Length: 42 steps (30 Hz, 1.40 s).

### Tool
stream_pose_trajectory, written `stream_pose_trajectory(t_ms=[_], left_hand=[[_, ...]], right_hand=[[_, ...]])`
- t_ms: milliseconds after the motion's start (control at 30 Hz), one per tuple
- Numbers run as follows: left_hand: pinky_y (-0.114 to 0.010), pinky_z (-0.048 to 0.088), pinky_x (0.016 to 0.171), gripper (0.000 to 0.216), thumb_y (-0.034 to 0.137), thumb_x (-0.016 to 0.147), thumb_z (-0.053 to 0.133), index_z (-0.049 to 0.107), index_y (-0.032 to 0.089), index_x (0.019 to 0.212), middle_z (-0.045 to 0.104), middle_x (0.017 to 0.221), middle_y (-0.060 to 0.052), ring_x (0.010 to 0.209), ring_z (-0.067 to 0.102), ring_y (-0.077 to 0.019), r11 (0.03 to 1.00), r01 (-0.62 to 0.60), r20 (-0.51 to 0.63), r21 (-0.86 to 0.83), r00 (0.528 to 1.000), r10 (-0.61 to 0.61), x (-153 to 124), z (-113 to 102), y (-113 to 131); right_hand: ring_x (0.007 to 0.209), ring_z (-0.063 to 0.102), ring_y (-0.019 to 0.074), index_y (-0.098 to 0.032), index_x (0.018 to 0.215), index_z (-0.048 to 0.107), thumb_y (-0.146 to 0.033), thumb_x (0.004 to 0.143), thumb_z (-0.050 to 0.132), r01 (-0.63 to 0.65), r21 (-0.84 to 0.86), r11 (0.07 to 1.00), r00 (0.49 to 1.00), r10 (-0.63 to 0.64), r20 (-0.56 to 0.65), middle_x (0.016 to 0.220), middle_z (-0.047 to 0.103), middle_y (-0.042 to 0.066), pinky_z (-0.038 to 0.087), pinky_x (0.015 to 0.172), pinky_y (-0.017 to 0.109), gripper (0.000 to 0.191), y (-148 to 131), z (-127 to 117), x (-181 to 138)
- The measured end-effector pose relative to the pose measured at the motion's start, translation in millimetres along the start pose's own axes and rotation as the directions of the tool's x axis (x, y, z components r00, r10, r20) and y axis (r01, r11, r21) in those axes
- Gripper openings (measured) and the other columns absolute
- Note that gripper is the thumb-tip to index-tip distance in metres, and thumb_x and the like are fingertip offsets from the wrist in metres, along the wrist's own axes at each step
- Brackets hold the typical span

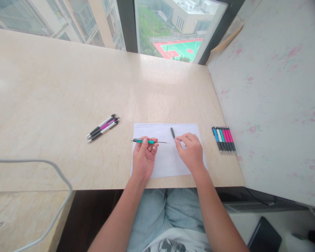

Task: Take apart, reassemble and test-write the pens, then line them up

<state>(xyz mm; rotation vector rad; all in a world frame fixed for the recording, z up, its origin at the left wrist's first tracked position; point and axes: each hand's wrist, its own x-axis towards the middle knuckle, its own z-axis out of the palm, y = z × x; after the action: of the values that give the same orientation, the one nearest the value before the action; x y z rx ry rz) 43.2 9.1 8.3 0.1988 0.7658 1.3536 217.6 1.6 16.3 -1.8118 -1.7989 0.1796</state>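
My left hand (pixel 145 155) is closed around the green barrel of a pen (pixel 139 141), which lies level across the fingers. Its thin refill (pixel 162 142) sticks out bare to the right. My right hand (pixel 191 150) has thumb and index finger pinched together over the paper; what lies between them is too small to make out. Just beyond those fingertips is a black pen grip section (pixel 172 132); whether the fingers touch it I cannot tell. Under both hands is a white sheet of paper (pixel 170 164) with faint lines of writing along its top edge.
To the left lie several pens (pixel 103 128), white and purple with black grips. A neat row of several blue, white, green and pink pens (pixel 224 140) lies by the wall (pixel 275 105) at right. A grey cable (pixel 52 163) loops over the table's left front.
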Motion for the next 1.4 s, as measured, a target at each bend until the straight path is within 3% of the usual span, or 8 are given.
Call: stream_pose_trajectory(t_ms=[67,167,333,833,1167,1400], left_hand=[[-0.017,0.053,0.067,0.023,0.03,0.079,0.077,0.06,0.019,0.091,0.073,0.085,-0.005,0.071,0.068,-0.0098,1.0,-0.001,-0.005,-0.005,1.0,0.001,0,0,0],[-0.017,0.053,0.066,0.022,0.03,0.08,0.076,0.061,0.019,0.091,0.073,0.085,-0.005,0.071,0.067,-0.0096,1.0,0.005,0.006,-0.006,1.0,-0.005,0,0,0],[-0.017,0.053,0.066,0.02,0.03,0.081,0.075,0.061,0.019,0.091,0.072,0.085,-0.004,0.071,0.066,-0.0092,1.0,0.028,0.026,-0.006,0.999,-0.028,0,-1,0],[-0.016,0.053,0.067,0.019,0.029,0.083,0.073,0.062,0.018,0.093,0.073,0.086,-0.005,0.071,0.066,-0.0085,0.999,0.048,0.036,0.003,0.998,-0.048,0,-2,-1],[-0.017,0.053,0.066,0.018,0.028,0.082,0.073,0.062,0.018,0.093,0.073,0.085,-0.005,0.071,0.066,-0.0089,0.999,0.052,0.03,0.011,0.998,-0.053,-1,1,-1],[-0.018,0.053,0.067,0.021,0.029,0.082,0.074,0.061,0.018,0.094,0.073,0.085,-0.004,0.071,0.067,-0.0091,0.998,0.053,0.033,0.028,0.998,-0.054,-2,0,-1]], right_hand=[[0.089,0.056,0.0232,-0.021,0.089,0.074,-0.024,0.09,0.059,0.037,-0.02,0.999,0.998,-0.038,-0.046,0.088,0.067,0.007,0.05,0.078,0.036,0.016,-3,16,8],[0.103,0.053,0.0257,-0.021,0.088,0.075,-0.023,0.089,0.06,0.119,-0.016,0.993,0.99,-0.12,-0.071,0.108,0.066,0.01,0.05,0.09,0.041,0.015,-4,31,19],[0.122,0.047,0.0297,-0.022,0.088,0.076,-0.024,0.09,0.06,0.16,-0.032,0.987,0.987,-0.161,-0.03,0.129,0.06,0.011,0.045,0.101,0.049,0.016,5,37,26],[0.115,0.051,0.0271,-0.02,0.09,0.075,-0.024,0.091,0.058,0.136,-0.054,0.989,0.978,-0.143,-0.151,0.118,0.065,0.012,0.047,0.101,0.048,0.018,22,26,24],[0.118,0.051,0.028,-0.019,0.098,0.073,-0.021,0.089,0.058,0.142,-0.038,0.989,0.981,-0.145,-0.126,0.121,0.064,0.013,0.047,0.102,0.048,0.017,21,29,26],[0.114,0.057,0.026,-0.021,0.097,0.072,-0.021,0.091,0.053,0.104,0.059,0.993,0.98,-0.092,-0.177,0.116,0.067,0.011,0.048,0.1,0.049,0.019,13,12,16]])
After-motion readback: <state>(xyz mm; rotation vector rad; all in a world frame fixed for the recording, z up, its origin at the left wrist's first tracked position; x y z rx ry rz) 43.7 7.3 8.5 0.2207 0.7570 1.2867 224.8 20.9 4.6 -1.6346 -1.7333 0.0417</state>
